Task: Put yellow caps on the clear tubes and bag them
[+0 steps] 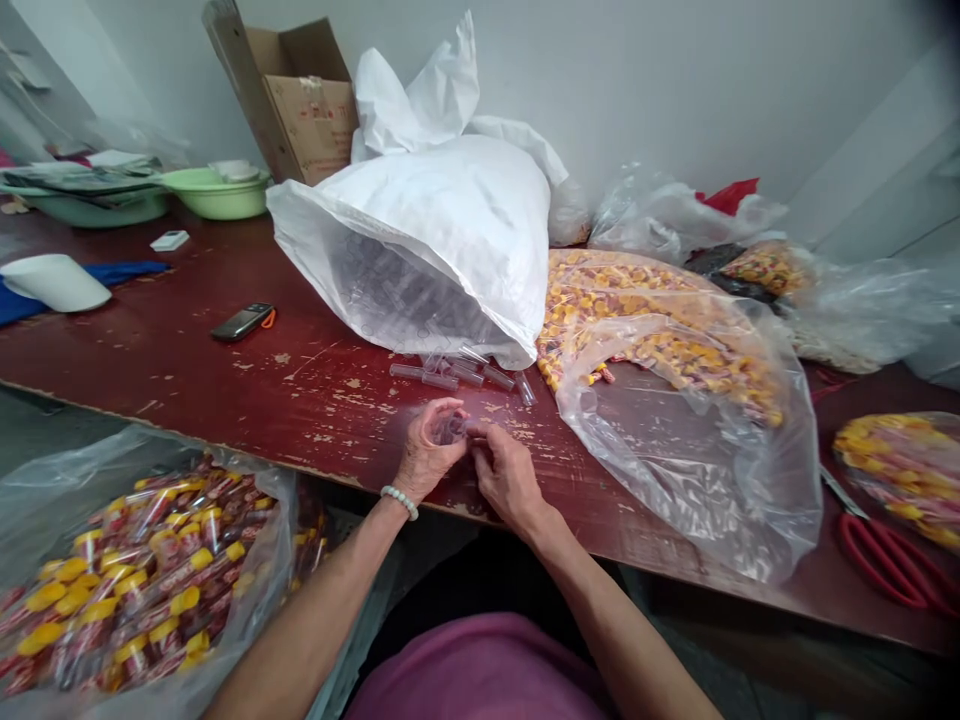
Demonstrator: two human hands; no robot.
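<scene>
My left hand (426,455), with a beaded bracelet at the wrist, curls its fingers around one or more clear plastic tubes (448,430) over the front part of the table. My right hand (508,478) comes in from the right, thumb and fingertips pinched at the end of what the left hand holds. Exactly what sits in the right fingertips is hidden. Just beyond the hands, several loose clear tubes (439,379) lie at the mouth of a big white sack (480,200), which holds more of them.
To the right lies a clear bag of yellow-capped pieces (660,290), with red-handled scissors (877,560) farther right. A bag of filled, yellow-capped tubes (150,570) stands below the table's left edge. A phone (242,322), a green basin (217,197) and a cardboard box (315,125) are on the left.
</scene>
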